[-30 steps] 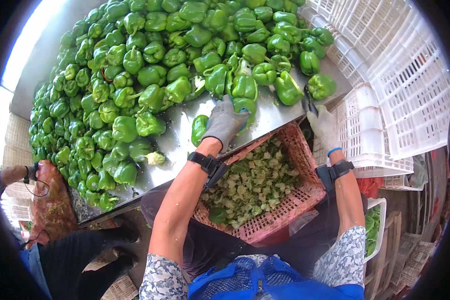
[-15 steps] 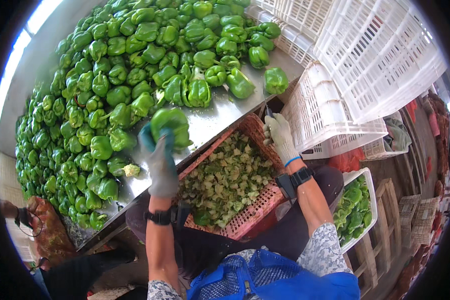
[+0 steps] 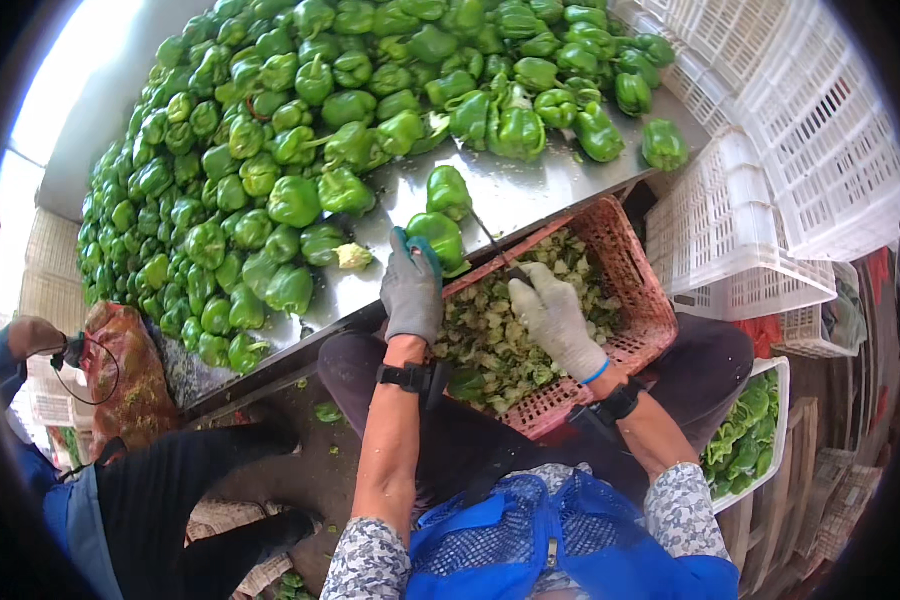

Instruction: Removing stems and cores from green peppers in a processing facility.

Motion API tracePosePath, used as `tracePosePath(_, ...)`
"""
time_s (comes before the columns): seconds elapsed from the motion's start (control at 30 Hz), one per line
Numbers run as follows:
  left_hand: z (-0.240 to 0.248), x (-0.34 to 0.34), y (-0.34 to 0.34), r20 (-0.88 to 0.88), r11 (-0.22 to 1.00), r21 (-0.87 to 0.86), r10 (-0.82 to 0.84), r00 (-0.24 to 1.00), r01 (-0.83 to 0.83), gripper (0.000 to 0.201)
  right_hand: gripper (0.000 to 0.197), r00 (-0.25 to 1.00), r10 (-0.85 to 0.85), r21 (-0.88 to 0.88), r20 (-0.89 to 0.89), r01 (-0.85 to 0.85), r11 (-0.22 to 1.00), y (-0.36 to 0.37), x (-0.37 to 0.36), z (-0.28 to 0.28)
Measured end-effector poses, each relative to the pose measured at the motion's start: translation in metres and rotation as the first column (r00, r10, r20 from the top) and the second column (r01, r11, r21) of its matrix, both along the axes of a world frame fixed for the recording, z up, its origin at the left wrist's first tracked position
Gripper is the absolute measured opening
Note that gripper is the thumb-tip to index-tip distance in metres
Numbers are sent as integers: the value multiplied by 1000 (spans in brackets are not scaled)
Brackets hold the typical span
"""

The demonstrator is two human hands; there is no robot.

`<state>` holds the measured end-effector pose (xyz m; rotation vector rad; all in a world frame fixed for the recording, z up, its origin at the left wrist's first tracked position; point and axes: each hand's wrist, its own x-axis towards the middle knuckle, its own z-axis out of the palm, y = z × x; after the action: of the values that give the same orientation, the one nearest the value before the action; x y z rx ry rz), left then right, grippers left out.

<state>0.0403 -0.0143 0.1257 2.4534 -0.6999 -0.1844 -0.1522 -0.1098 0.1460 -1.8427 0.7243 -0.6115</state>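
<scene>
My left hand (image 3: pixel 413 292), in a grey and teal glove, is closed on a green bell pepper (image 3: pixel 437 238) at the front edge of the metal table (image 3: pixel 530 190). Just beyond it, another bell pepper (image 3: pixel 449 192) sits on the metal. My right hand (image 3: pixel 557 325), in a pale glove, grips a knife (image 3: pixel 491 238) over the crate of scraps. Its thin dark blade points up and left, the tip beside the farther pepper. Below both hands, a pink slotted crate (image 3: pixel 638 290) holds pale green cut cores and trimmings (image 3: pixel 515 335).
A large heap of bell peppers (image 3: pixel 270 150) covers the table's left and back. White slotted crates (image 3: pixel 715 200) stand at the right. Lower right, a white crate (image 3: pixel 778 420) holds green peppers. Left, another person's hand (image 3: pixel 34 338) is near a red mesh sack (image 3: pixel 120 370).
The view has shifted, so the table and crates appear farther right. My left hand has brought its pepper to the table edge. The knife has swung left toward the peppers.
</scene>
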Motion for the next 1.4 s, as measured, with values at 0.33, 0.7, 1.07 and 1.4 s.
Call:
tracePosePath(0.33, 11, 7, 14, -94, 993, 117, 2, 996, 9, 65, 31, 997, 49, -55, -61, -52, 997, 38, 53, -34)
tracePosePath(0.7, 10, -3, 16, -73, 994, 102, -34, 997, 41, 67, 43, 936, 175, -68, -306, -204, 977, 13, 71, -2)
tracePosePath(1.07, 18, 10, 10, -109, 989, 114, -85, 990, 97, 62, 51, 800, 271, -4, -535, -323, 946, 2, 35, 13)
tracePosePath(1.4, 13, 15, 4, -184, 992, 82, -82, 979, 98, 67, 34, 926, 255, 807, -277, 79, 586, -8, 16, 1)
